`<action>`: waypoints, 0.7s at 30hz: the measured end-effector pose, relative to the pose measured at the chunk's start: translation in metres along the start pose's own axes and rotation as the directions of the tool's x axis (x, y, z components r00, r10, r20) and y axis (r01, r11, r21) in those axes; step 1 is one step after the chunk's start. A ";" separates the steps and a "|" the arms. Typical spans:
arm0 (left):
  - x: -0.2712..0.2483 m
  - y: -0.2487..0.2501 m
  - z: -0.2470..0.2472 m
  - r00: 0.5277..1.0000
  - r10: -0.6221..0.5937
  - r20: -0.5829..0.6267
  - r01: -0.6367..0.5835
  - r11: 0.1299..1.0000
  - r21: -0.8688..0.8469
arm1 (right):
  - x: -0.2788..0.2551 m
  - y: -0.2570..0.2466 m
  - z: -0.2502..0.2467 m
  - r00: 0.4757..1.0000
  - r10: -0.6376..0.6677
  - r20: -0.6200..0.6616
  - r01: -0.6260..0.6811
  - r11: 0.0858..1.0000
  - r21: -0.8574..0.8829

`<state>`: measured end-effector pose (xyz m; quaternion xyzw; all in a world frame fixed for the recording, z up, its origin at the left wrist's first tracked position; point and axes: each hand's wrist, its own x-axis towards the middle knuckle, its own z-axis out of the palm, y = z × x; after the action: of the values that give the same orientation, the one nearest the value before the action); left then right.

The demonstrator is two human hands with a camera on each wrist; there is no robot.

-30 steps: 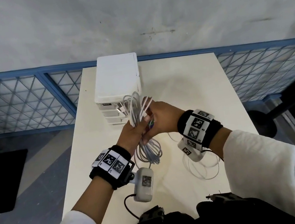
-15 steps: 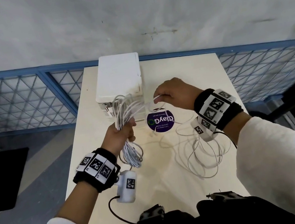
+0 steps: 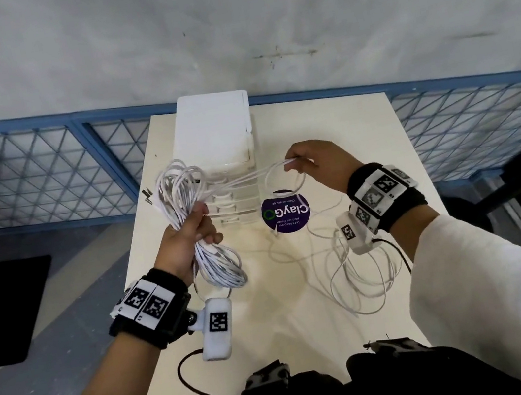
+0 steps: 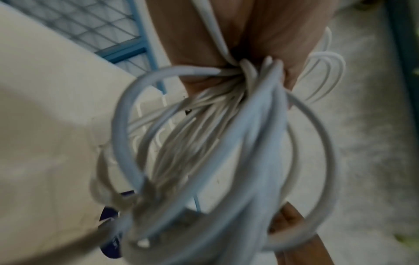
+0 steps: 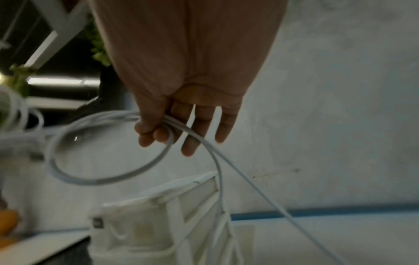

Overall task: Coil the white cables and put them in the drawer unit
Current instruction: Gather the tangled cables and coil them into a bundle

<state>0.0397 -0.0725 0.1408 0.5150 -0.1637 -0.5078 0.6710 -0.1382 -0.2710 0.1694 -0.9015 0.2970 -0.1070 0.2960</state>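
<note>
Left hand [image 3: 190,241] grips the coiled bundle [image 3: 191,209] of white cables by its middle, fingers wrapped round it, loops sticking out above and below the fist. It sits higher and further left than 0.5 s ago, now overlapping the front-left corner of the drawer unit [image 3: 214,129]. Right hand [image 3: 313,167] pinches a fresh loop [image 3: 282,179] between thumb and forefinger, other fingers loosely extended; it's roughly where it was 0.5 s ago, apart from the left, versus 1 s ago when both hands met at the bundle. Strands run taut between the hands. Loose cable [image 3: 359,270] lies slack on the counter [image 3: 326,123] under the right wrist. Purple round sticker [image 3: 286,215] is uncovered, beside the drawer unit.
</note>
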 end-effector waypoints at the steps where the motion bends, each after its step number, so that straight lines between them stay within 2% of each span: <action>1: 0.001 -0.002 -0.001 1.000 -0.004 -0.023 0.003 0.999 -0.035 | -0.002 -0.002 0.003 0.999 0.026 -0.021 -0.023 0.992 0.126; 2: 0.003 -0.004 -0.001 0.999 -0.007 -0.040 0.005 0.998 -0.062 | -0.003 -0.005 0.007 0.998 0.040 -0.056 -0.027 0.976 0.216; 4: 0.006 -0.006 -0.001 0.998 -0.017 -0.063 0.010 0.994 -0.108 | -0.003 -0.007 0.013 0.993 0.056 -0.109 -0.023 0.960 0.280; 7: 0.010 -0.003 -0.006 0.997 -0.015 -0.082 0.003 0.989 -0.149 | -0.005 -0.002 0.014 0.997 -0.005 -0.083 0.016 0.991 0.131; 9: 0.011 0.000 -0.009 0.995 0.004 -0.099 -0.017 0.991 -0.132 | -0.008 0.003 0.013 0.997 -0.024 -0.074 0.031 0.995 0.096; 18: 0.014 0.000 0.000 0.993 -0.030 -0.111 0.010 0.985 -0.173 | -0.020 -0.003 0.022 0.986 0.155 0.067 -0.169 0.900 0.402; 21: 0.015 -0.001 0.006 0.994 -0.014 -0.105 0.000 0.990 -0.138 | -0.023 -0.019 0.029 0.982 0.103 0.161 -0.171 0.848 0.501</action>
<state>0.0412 -0.0880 0.1384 0.4942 -0.0908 -0.4922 0.7108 -0.1372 -0.2312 0.1572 -0.7716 0.3017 -0.1028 0.5505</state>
